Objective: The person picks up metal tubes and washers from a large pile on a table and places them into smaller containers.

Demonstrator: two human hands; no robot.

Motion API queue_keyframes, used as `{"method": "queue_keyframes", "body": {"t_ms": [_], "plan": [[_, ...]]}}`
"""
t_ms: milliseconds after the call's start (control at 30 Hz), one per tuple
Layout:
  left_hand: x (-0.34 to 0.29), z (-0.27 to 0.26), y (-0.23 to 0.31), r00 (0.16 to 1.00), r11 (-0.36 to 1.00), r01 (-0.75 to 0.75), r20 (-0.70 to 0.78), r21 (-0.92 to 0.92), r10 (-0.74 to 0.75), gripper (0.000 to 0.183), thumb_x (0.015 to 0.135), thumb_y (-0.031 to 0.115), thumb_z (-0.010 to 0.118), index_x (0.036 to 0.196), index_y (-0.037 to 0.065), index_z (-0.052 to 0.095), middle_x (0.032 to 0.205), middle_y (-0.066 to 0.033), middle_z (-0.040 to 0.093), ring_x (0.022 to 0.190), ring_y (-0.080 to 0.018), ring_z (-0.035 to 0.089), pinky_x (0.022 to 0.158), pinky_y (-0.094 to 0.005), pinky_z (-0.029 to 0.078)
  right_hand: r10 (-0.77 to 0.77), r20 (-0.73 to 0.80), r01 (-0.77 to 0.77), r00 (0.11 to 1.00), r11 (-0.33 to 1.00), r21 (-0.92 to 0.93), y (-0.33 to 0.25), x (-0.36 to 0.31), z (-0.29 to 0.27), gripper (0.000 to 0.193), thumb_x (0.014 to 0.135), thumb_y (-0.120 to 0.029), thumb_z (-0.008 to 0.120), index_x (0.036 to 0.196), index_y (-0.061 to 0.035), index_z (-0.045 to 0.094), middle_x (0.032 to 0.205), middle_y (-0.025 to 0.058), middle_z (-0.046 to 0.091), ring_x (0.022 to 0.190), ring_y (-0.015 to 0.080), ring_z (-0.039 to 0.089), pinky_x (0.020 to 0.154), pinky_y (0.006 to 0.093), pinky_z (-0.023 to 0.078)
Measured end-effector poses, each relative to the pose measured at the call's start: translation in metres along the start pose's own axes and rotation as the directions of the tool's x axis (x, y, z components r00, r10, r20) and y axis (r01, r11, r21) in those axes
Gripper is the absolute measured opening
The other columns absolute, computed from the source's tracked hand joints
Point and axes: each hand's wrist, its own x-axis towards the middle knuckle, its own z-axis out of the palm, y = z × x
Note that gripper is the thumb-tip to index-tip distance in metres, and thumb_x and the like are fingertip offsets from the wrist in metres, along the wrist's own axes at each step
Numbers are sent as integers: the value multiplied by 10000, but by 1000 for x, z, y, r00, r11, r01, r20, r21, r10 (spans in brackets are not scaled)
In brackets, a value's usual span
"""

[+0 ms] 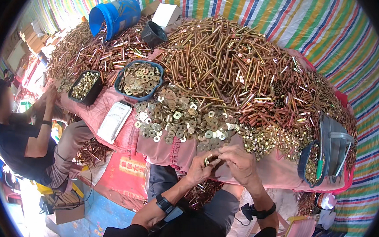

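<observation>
At the near edge of the pink-covered work surface, my two hands meet in front of me. My left hand [201, 168] is closed around a small brass-coloured metal piece [208, 160], too small to name surely. My right hand [241, 166] is pinched close beside it, and whatever its fingers hold is hidden. Just beyond lie a heap of flat washers [176, 117] and, to the right, a heap of small gold-coloured nuts [275, 140]. Behind them rises a big mound of long bolts [219, 59].
A blue-rimmed basket [118, 89] holds washers; a black basket [96, 93] holds nuts. At right stands a grey bin [330, 144] beside a tub with a green stick [319, 169]. A blue bucket [117, 16] lies tipped at back left. Another person [23, 143] sits left.
</observation>
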Motion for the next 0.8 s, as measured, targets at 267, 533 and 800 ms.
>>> {"method": "queue_keyframes", "body": {"t_ms": [267,533,800], "plan": [[-5,3,-3,960,909,279,84,-311,-266,279,1032,-21,572,1295,-6,665,1136,-86,702,957,-153,713,741,-335,700,129,7,-129,992,991,29,14,-6,-1,202,888,-11,797,1078,-16,731,1014,136,754,860,271,745,728,337,590],[-2,3,-11,999,999,-34,-30,-14,33,225,1007,-23,615,1215,-12,699,945,-74,732,825,-119,646,755,-291,545,122,-116,-124,986,992,-17,18,-15,17,252,895,-110,843,1080,-6,706,900,111,697,758,186,700,658,322,557],[-8,1,-1,978,956,210,31,-205,-208,242,1014,-35,584,1227,-5,696,911,-49,705,819,-128,649,757,-282,547,468,-52,-451,882,873,187,9,-23,22,346,881,-218,876,1069,-12,672,883,130,656,687,203,659,605,354,527]]}}
